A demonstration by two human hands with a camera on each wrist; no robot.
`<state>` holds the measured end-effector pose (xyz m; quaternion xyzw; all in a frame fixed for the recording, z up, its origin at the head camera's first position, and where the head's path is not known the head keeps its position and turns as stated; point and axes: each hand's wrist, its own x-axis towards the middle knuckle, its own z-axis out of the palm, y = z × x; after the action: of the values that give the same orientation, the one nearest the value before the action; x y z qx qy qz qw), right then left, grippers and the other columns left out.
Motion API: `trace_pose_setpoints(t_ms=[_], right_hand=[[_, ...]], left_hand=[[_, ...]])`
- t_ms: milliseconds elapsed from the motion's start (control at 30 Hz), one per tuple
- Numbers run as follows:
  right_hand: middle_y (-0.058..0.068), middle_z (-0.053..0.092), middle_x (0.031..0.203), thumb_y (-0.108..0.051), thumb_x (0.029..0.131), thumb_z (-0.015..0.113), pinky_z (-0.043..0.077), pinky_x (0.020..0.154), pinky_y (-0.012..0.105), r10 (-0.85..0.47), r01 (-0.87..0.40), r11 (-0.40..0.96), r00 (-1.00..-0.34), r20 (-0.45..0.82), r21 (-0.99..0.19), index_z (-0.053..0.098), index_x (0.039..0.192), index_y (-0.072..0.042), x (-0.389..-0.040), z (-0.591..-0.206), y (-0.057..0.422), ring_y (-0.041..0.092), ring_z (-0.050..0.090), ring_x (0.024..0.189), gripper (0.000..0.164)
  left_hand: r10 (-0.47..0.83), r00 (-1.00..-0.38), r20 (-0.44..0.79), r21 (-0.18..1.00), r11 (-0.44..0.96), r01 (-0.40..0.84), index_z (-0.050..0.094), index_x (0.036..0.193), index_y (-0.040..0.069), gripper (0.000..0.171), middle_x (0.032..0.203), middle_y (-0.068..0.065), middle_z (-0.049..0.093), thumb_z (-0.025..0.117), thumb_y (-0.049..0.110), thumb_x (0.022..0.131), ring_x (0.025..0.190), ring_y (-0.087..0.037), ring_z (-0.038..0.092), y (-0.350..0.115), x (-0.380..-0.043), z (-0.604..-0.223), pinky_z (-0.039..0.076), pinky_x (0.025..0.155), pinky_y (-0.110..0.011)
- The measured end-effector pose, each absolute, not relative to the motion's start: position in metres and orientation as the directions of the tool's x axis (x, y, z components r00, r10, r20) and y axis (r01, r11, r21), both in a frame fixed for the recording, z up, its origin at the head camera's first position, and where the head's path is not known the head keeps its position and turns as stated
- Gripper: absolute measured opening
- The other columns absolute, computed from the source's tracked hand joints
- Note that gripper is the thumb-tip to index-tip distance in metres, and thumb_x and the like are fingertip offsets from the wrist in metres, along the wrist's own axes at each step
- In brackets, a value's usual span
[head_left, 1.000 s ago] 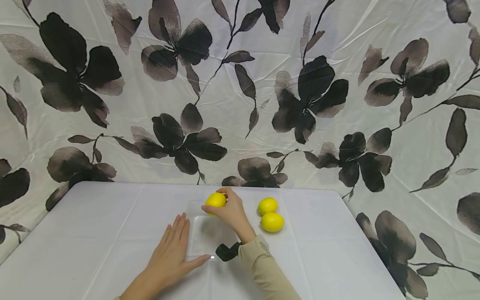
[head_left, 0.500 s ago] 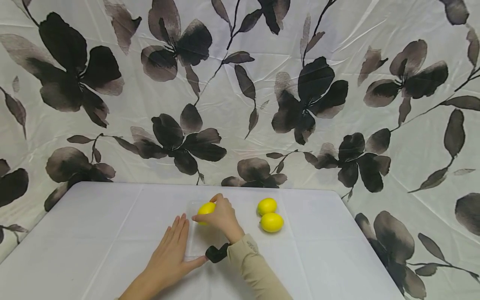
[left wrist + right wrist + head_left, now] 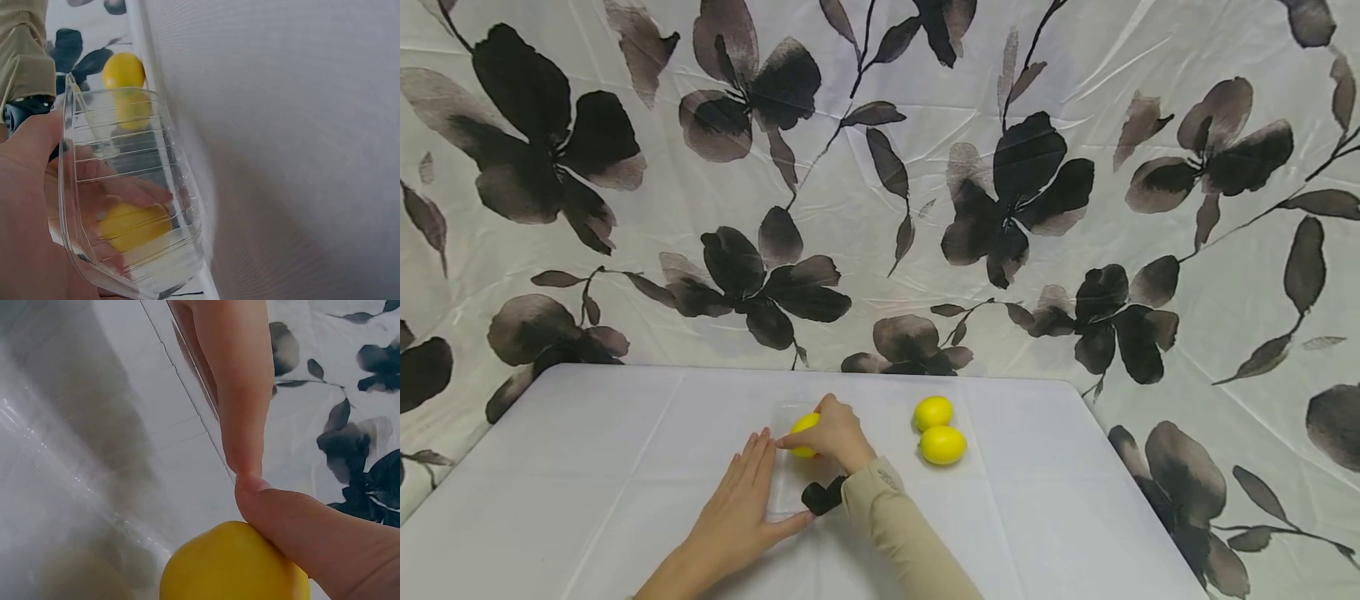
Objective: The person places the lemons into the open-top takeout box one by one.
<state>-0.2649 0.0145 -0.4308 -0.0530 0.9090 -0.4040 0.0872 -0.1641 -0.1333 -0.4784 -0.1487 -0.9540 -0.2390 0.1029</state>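
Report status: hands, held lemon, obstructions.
Right hand grips lemon within clear container. Left hand at container's left side. Nothing visibly blocking; two other lemons right of container.

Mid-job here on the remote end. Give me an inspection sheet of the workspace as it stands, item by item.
Surface: white-covered table, fold lines showing.
Job's things: clear container; held lemon within its outline in the head view, whether it touches the base cannot be told; far lemon and near lemon on the table to the right, close together.
Clutter: nothing seen.
Hands: left hand at the container's left side, fingers straight, thumb by its near edge; right hand grips the held lemon; black device at the right wrist.
Cables: nothing seen.
Surroundings: floral cloth behind the table.
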Motion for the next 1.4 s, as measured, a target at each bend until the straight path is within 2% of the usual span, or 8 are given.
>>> trace_pose_setpoints(t_ms=[300, 567, 833, 1033, 1267, 1400], right_hand=[[0.006, 0.058, 0.081, -0.035, 0.068, 0.092, 0.056, 0.065, 0.027, -0.163, -0.054, 0.706, -0.983, -0.087, -0.706, 0.058, 0.101, 0.001, -0.264, -0.432, 0.012, 0.017, 0.057, 0.069, 0.059], [0.007, 0.057, 0.08, -0.033, 0.074, 0.087, 0.053, 0.064, 0.028, -0.143, -0.048, 0.678, -0.987, -0.067, -0.733, 0.056, 0.099, 0.003, -0.266, -0.437, 0.014, 0.019, 0.056, 0.068, 0.054], [0.013, 0.063, 0.097, -0.033, 0.076, 0.086, 0.056, 0.079, 0.036, -0.147, -0.041, 0.698, -0.985, -0.086, -0.715, 0.059, 0.111, 0.004, -0.263, -0.432, 0.016, 0.021, 0.057, 0.08, 0.058], [0.016, 0.065, 0.106, -0.032, 0.078, 0.084, 0.055, 0.084, 0.04, -0.175, -0.07, 0.714, -0.981, -0.08, -0.697, 0.061, 0.111, 0.002, -0.26, -0.422, 0.019, 0.023, 0.059, 0.086, 0.053], [0.013, 0.067, 0.103, -0.034, 0.079, 0.084, 0.056, 0.083, 0.04, -0.193, -0.073, 0.732, -0.976, -0.103, -0.677, 0.064, 0.112, 0.0, -0.258, -0.415, 0.019, 0.021, 0.06, 0.082, 0.052], [0.01, 0.067, 0.094, -0.036, 0.079, 0.083, 0.056, 0.081, 0.039, -0.211, -0.079, 0.731, -0.971, -0.114, -0.678, 0.064, 0.114, 0.0, -0.255, -0.413, 0.019, 0.018, 0.061, 0.073, 0.053]], left_hand=[[0.24, -0.932, 0.272, 0.425, 0.839, 0.341, 0.028, 0.151, -0.008, 0.114, 0.161, -0.023, 0.02, 0.066, 0.072, 0.079, 0.149, -0.038, 0.016, -0.135, -0.163, -0.479, 0.02, 0.119, -0.054], [0.249, -0.928, 0.278, 0.421, 0.836, 0.351, 0.027, 0.151, -0.009, 0.116, 0.161, -0.023, 0.021, 0.065, 0.074, 0.079, 0.149, -0.037, 0.017, -0.136, -0.163, -0.48, 0.021, 0.119, -0.054], [0.264, -0.924, 0.278, 0.413, 0.835, 0.363, 0.028, 0.15, -0.01, 0.116, 0.161, -0.024, 0.02, 0.063, 0.075, 0.079, 0.149, -0.038, 0.017, -0.139, -0.163, -0.481, 0.021, 0.118, -0.057], [0.255, -0.93, 0.264, 0.432, 0.831, 0.35, 0.027, 0.151, -0.01, 0.118, 0.161, -0.023, 0.019, 0.062, 0.076, 0.078, 0.149, -0.038, 0.016, -0.139, -0.162, -0.479, 0.021, 0.118, -0.058], [0.259, -0.932, 0.255, 0.43, 0.833, 0.349, 0.026, 0.151, -0.01, 0.118, 0.162, -0.023, 0.018, 0.059, 0.078, 0.079, 0.149, -0.038, 0.015, -0.14, -0.161, -0.48, 0.02, 0.119, -0.056], [0.263, -0.931, 0.253, 0.435, 0.828, 0.353, 0.026, 0.151, -0.01, 0.117, 0.162, -0.023, 0.017, 0.06, 0.076, 0.08, 0.149, -0.038, 0.015, -0.142, -0.161, -0.48, 0.019, 0.119, -0.056]])
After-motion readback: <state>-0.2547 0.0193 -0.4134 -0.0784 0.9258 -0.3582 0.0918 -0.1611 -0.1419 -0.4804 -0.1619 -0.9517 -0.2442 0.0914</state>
